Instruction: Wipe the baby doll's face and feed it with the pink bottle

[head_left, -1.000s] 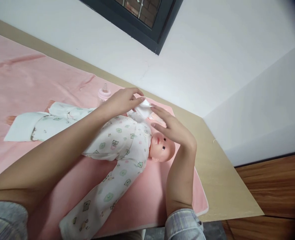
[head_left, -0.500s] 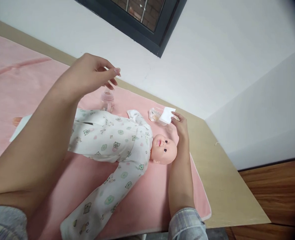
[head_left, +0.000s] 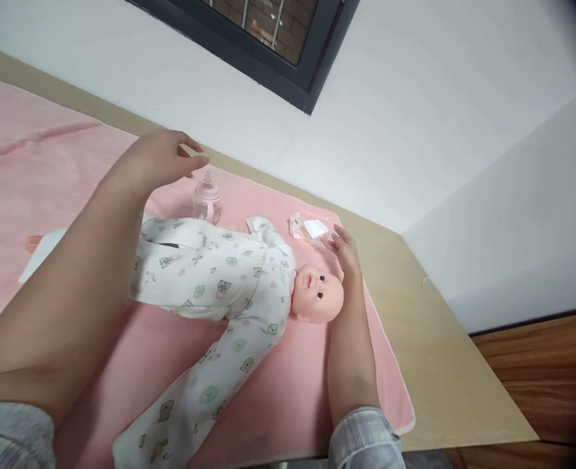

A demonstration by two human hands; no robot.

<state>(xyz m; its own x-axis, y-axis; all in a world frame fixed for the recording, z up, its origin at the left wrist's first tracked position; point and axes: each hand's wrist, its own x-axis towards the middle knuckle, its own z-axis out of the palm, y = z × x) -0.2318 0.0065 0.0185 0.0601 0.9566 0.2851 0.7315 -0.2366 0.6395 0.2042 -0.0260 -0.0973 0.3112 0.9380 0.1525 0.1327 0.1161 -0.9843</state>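
Observation:
A baby doll in a white patterned sleepsuit lies on its back with its head to the right. My left hand hovers with fingers apart and nothing in them, close above a clear baby bottle with a pink collar and handle. Beyond the doll's head my right hand is open, fingers spread. Just left of its fingertips a folded white tissue rests on a clear crinkled plastic packet. My left forearm hides part of the doll's legs.
A pink blanket covers much of the wooden table. Behind the table stands a white wall with a dark-framed window. Wooden panelling is at the right.
My right hand has let go of the white tissue, which now lies on the plastic packet. My left hand has moved left and slightly down, uncovering more of the bottle.

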